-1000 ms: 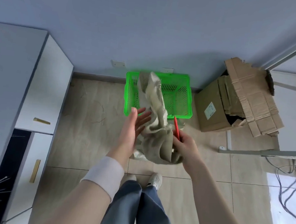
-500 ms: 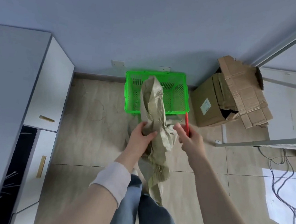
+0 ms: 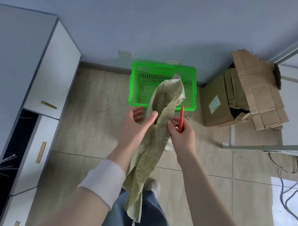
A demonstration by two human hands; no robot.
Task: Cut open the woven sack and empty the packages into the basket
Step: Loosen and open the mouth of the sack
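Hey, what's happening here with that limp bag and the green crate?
A person stands over a green basket on the floor, holding up a limp woven sack in front of it. The right hand pinches the sack's frayed edge and also holds a slim red tool. The left hand is open, its thumb against the cloth. The sack hangs flat and looks emptied, though no packages show in the visible part of the basket.

Tiled floor (image 3: 88, 129) — green basket (image 3: 133, 86), cardboard box (image 3: 218, 103)
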